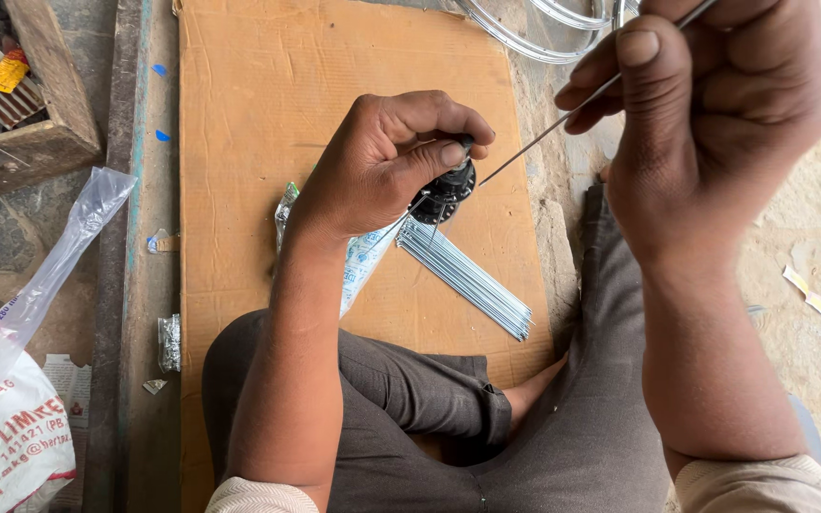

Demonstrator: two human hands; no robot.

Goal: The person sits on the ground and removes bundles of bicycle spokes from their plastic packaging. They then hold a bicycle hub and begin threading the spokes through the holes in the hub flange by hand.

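My left hand (pixel 387 157) grips a small black wheel hub (pixel 448 187) over a sheet of brown cardboard (pixel 258 85). My right hand (pixel 715 104) is raised close to the camera and pinches a thin metal spoke (pixel 544 133) between thumb and fingers. The spoke slants down to the left, its tip at the hub. A couple of short spokes hang from the hub. Just below it, a bundle of silver spokes (pixel 467 275) lies fanned on the cardboard, partly on a clear printed wrapper (pixel 363 261).
A wooden box (pixel 45 104) with scrap parts sits at the upper left. A clear plastic bag (pixel 45 275) and a white printed sack (pixel 7 427) lie at the left. Shiny wheel rims (pixel 544 28) rest at the top. My legs in grey trousers fill the bottom.
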